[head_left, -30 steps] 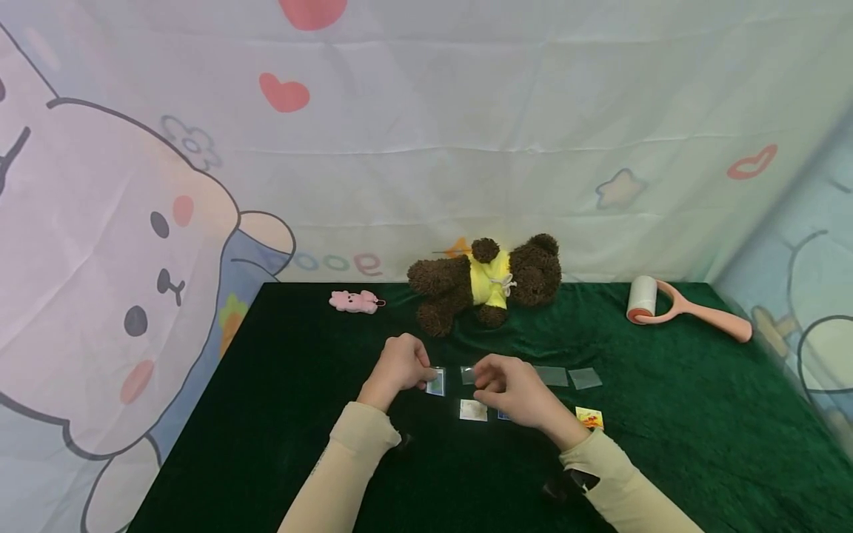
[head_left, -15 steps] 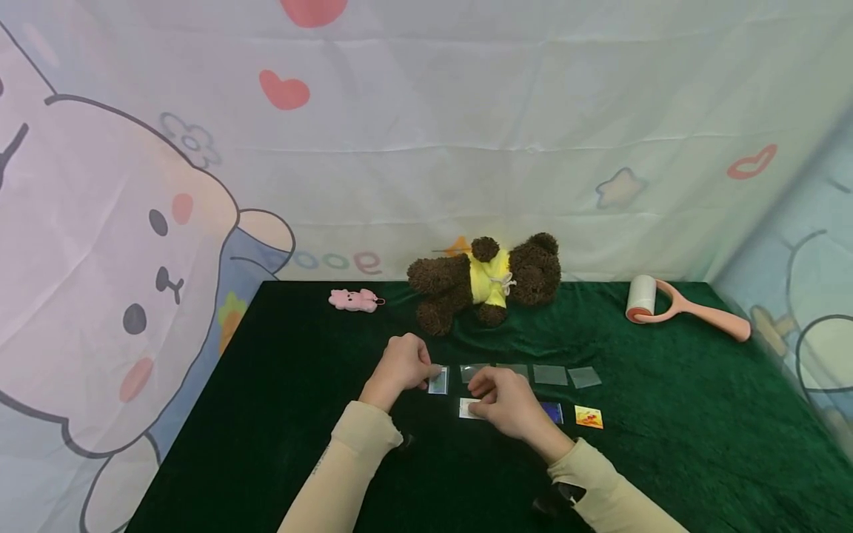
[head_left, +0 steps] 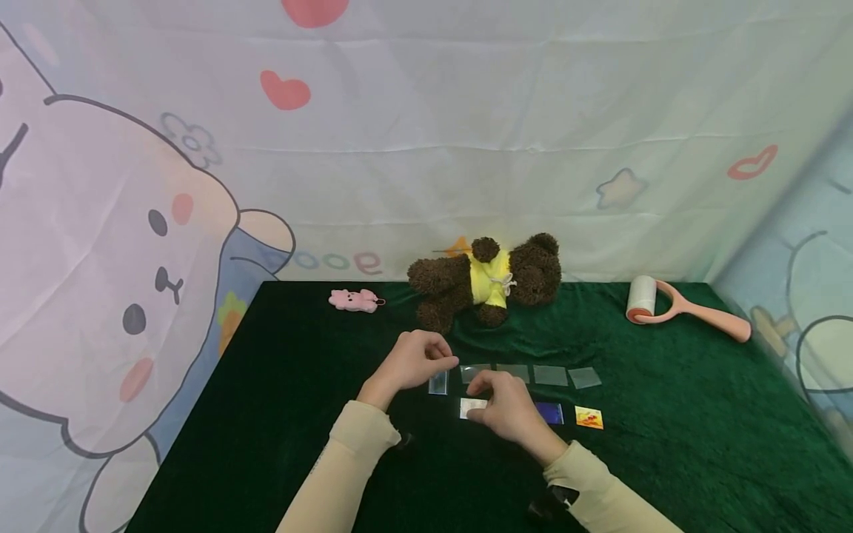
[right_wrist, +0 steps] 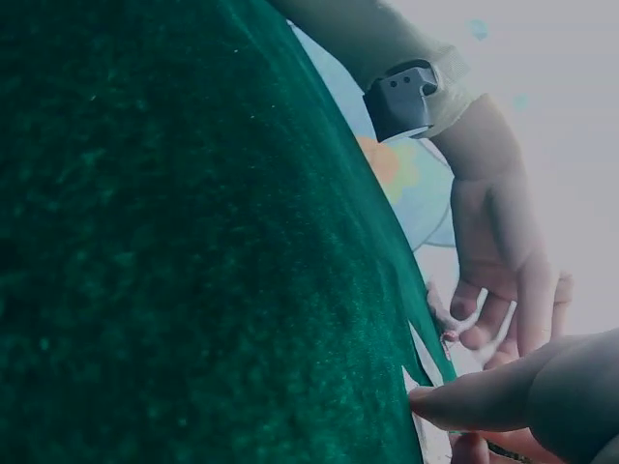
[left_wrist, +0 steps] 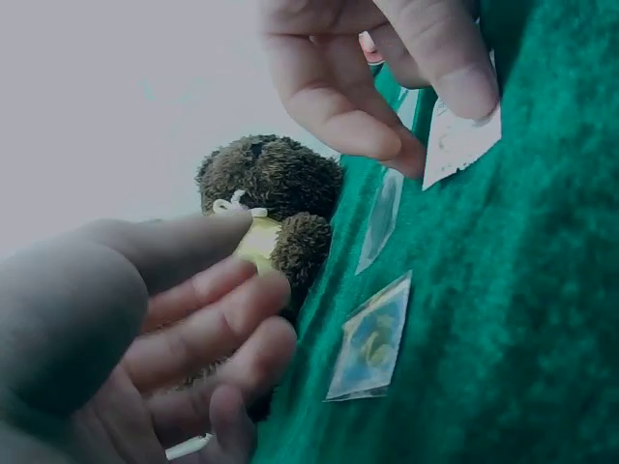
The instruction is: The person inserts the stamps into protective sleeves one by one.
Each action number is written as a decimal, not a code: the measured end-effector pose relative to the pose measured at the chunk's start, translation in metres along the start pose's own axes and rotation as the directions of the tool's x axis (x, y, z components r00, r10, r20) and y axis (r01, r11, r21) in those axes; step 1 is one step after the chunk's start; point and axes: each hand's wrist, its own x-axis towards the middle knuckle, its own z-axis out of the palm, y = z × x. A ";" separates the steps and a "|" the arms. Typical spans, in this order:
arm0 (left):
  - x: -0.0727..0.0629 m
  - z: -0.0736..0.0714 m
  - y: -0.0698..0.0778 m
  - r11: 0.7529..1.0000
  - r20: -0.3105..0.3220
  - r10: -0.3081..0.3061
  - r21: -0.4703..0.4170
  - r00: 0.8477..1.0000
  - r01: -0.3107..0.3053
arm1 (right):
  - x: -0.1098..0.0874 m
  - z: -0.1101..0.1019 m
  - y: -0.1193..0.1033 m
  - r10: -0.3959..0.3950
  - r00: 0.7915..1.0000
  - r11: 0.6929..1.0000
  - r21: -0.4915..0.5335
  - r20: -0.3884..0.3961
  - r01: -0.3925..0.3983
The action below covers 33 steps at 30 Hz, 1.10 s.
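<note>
My left hand [head_left: 415, 360] hovers with loosely bent fingers, holding nothing. Beneath it lies a small blue picture card in a clear sleeve [head_left: 437, 383]; the left wrist view shows this sleeved card [left_wrist: 371, 338] flat on the cloth. My right hand [head_left: 509, 407] pinches a small white card [head_left: 469, 408], thumb on its face and a fingertip at its far edge, as the left wrist view shows of the white card [left_wrist: 460, 145]. Several clear sleeves [head_left: 549, 375] lie in a row behind. A blue card [head_left: 550, 413] is partly hidden by my right hand, and a yellow card [head_left: 589, 417] lies right of it.
A brown teddy bear in a yellow shirt [head_left: 489, 283] lies at the back of the green cloth [head_left: 320, 355]. Left of it is a pink plush toy [head_left: 355, 300]. A lint roller [head_left: 686, 307] lies at the back right. A printed curtain [head_left: 466, 111] hangs behind.
My left hand has let go of the sleeved card and lifted slightly to the right. My right hand has come down from near the clear sleeves onto the white card.
</note>
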 end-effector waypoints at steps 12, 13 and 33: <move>0.003 0.005 -0.004 0.993 -0.030 0.107 -0.042 0.994 -0.109 | 0.000 -0.001 -0.005 -0.029 0.999 0.997 -0.077 -0.015 0.028; 0.003 0.005 -0.004 0.993 -0.032 0.110 -0.043 0.993 -0.111 | 0.001 -0.001 -0.005 -0.032 0.999 0.996 -0.088 -0.013 0.030; 0.002 0.004 -0.002 0.993 -0.034 0.114 -0.031 0.993 -0.115 | -0.001 -0.006 -0.008 -0.087 0.991 0.974 -0.200 0.098 0.105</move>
